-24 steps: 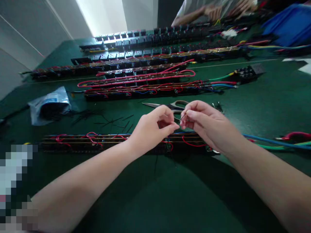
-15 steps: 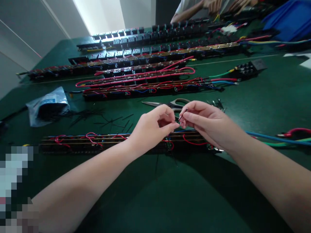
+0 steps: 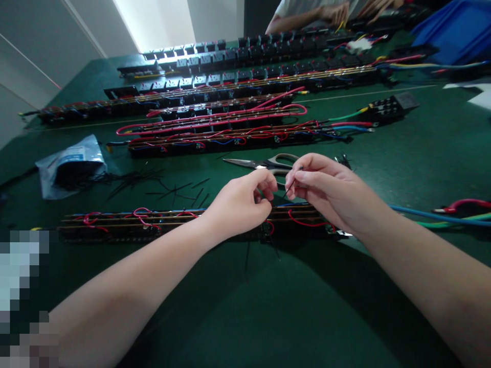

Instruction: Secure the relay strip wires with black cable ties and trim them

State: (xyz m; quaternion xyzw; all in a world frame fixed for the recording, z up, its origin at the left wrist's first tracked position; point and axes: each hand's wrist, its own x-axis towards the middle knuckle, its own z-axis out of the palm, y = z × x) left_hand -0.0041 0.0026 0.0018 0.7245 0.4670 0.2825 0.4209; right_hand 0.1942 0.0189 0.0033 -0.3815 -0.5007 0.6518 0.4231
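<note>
Between the thumb and fingers of my right hand point(image 3: 326, 189) is a thin black cable tie point(image 3: 290, 188), its end pointing down and left. My left hand point(image 3: 245, 202) is just beside it, fingers loosely curled and thumb apart, with nothing visible in it. Both hands are above a long black strip assembly point(image 3: 123, 223) with brass-coloured rails and looped red wires; the hands and left forearm hide part of it. Behind the hands lie scissors point(image 3: 245, 162), their handles partly covered. Loose black cable ties point(image 3: 180, 191) are scattered to the left of them.
An opened silvery bag point(image 3: 72, 163) with black ties spilling out lies at left. More wired strips point(image 3: 226, 138) run across the green table point(image 3: 245, 317) behind. Blue and green wires lead off right. Across the table, another person's hands point(image 3: 337, 13) work near a blue bin point(image 3: 454, 33).
My left hand has drawn slightly back from my right, and its thumb and fingers have parted. The cable tie stays in my right hand, more of it showing.
</note>
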